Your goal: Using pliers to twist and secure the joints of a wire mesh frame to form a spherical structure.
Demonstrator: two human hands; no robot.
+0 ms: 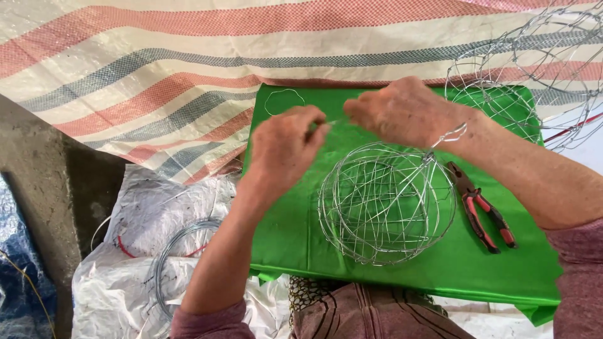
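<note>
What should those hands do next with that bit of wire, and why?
Probably bring the short wire, pinched between left hand and right hand, down to the wire ball. It hangs just above the ball, and the pliers lie unused beside it.

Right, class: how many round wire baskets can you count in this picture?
3. One wire basket lies on the green cloth below the hands; a second sits at the cloth's far right corner; a third is cut off at the top right edge. More may lie outside the frame.
</note>
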